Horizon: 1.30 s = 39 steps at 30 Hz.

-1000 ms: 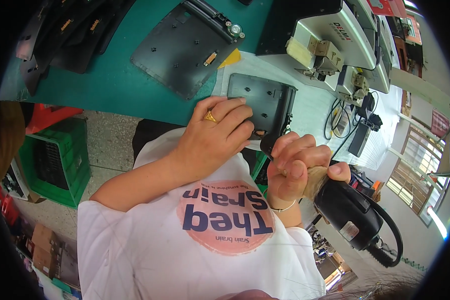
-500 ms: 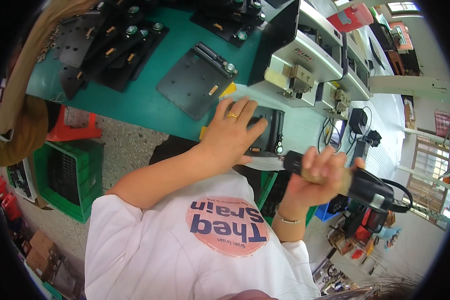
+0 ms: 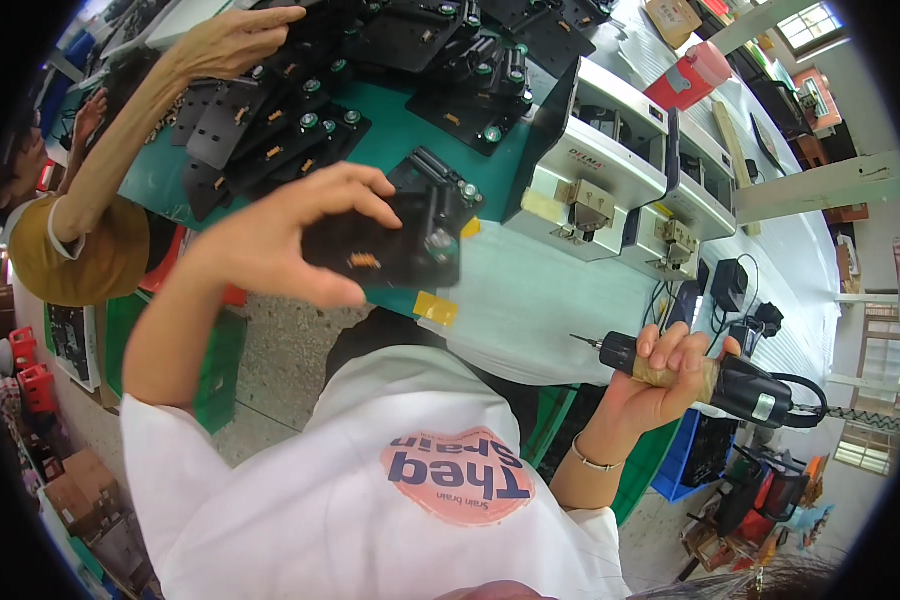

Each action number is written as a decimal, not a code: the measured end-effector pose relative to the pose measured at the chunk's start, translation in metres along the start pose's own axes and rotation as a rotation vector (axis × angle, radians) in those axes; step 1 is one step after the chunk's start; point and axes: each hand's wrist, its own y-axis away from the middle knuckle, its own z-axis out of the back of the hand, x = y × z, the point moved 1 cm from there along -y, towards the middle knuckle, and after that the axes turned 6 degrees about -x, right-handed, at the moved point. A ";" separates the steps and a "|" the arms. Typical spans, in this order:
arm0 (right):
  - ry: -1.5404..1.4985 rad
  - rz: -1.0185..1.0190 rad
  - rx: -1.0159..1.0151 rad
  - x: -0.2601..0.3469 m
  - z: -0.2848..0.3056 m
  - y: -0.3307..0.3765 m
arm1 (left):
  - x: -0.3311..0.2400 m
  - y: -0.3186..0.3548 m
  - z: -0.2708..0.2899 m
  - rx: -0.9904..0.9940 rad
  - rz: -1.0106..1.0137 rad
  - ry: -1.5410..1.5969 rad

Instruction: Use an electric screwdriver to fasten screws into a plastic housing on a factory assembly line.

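The left hand [image 3: 285,237] pinches a black panel [image 3: 410,255] above the bench [image 3: 395,130]; the right hand [image 3: 675,375] grips a powered screwdriver [image 3: 748,391]. Probably a transfer step; setting down calls for level release.

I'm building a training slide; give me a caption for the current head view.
The left hand holds a black plate while the right hand grips a black electric screwdriver.

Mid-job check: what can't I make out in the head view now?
All in the head view:
Black panel in the left hand: details blurred, left edge covered by the hand.
Panel lying beyond it: partly hidden by the held panel.
Driver bit: tip too small to tell its shape.
Coiled cord: far end cut off at the fisheye rim.
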 end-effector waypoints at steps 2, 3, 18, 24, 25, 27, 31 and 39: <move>-0.005 -0.009 0.007 -0.004 0.001 0.001 | -0.010 -0.008 0.026 0.089 0.087 0.089; -0.021 -0.012 0.011 -0.007 0.000 0.002 | -0.006 -0.015 0.038 0.102 -0.082 -0.173; -0.016 -0.075 -0.016 -0.016 0.004 0.007 | -0.050 -0.112 0.005 0.184 -0.072 -0.903; -0.023 -0.078 0.000 -0.018 0.008 0.011 | -0.014 -0.136 -0.046 0.350 -0.028 -0.842; -0.022 -0.074 -0.009 -0.018 0.009 0.011 | -0.008 -0.136 -0.050 0.359 -0.033 -0.845; -0.008 -0.069 -0.009 -0.017 0.012 0.011 | 0.002 -0.132 -0.056 0.162 -0.111 -0.838; -0.026 -0.058 -0.001 -0.022 0.016 0.009 | 0.016 -0.115 -0.067 -0.133 -0.158 -1.032; -0.012 -0.093 -0.024 -0.031 0.018 0.009 | 0.029 -0.113 -0.098 -0.372 0.253 -0.902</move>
